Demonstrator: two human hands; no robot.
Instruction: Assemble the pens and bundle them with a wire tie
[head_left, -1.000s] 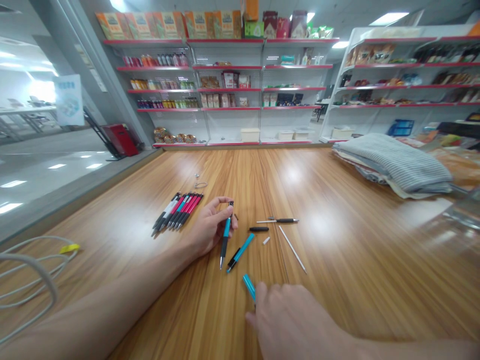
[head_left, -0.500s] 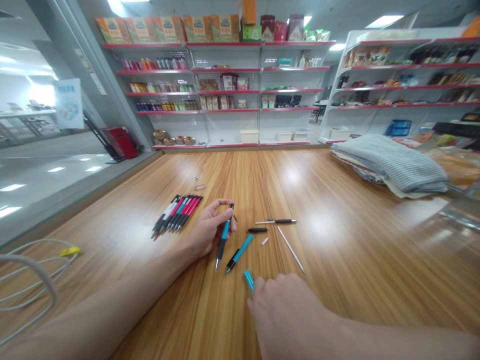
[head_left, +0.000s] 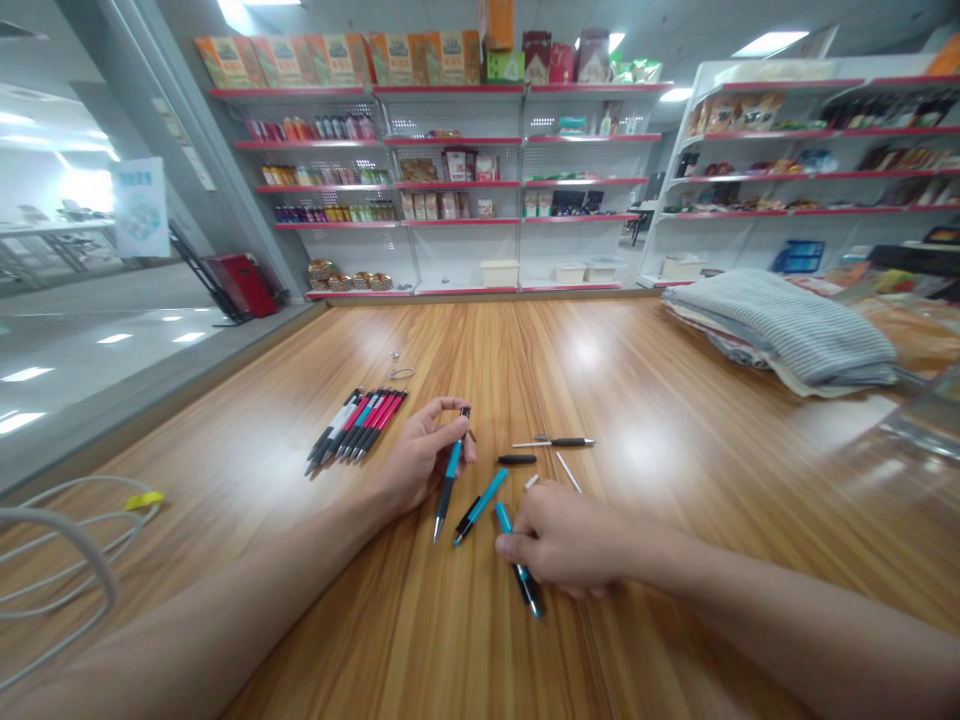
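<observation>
My left hand [head_left: 427, 455] is closed around a blue pen with a black grip [head_left: 447, 492], its metal tip pointing down toward me. Beside it, a blue pen barrel with a black clip [head_left: 484, 502] lies on the table. My right hand [head_left: 566, 535] has its thumb and fingers on another blue pen barrel [head_left: 529, 592], partly covering it. Just beyond my right hand are a black grip sleeve [head_left: 517, 459], a small white piece [head_left: 531, 481] and a white refill [head_left: 568, 471], partly hidden. A pen front with a black grip [head_left: 572, 442] lies farther off, a thin refill extending from it.
A row of several assembled pens [head_left: 356, 430] lies left of my left hand, with a small wire ring [head_left: 403, 373] beyond. Folded striped cloth [head_left: 787, 325] sits at the right. A white cable [head_left: 82, 540] coils at the left edge. Stocked shelves [head_left: 450, 182] stand behind the table.
My right hand has moved away from me and now covers part of the white refill. More of the blue barrel under its fingers shows. My left hand keeps its hold on the pen.
</observation>
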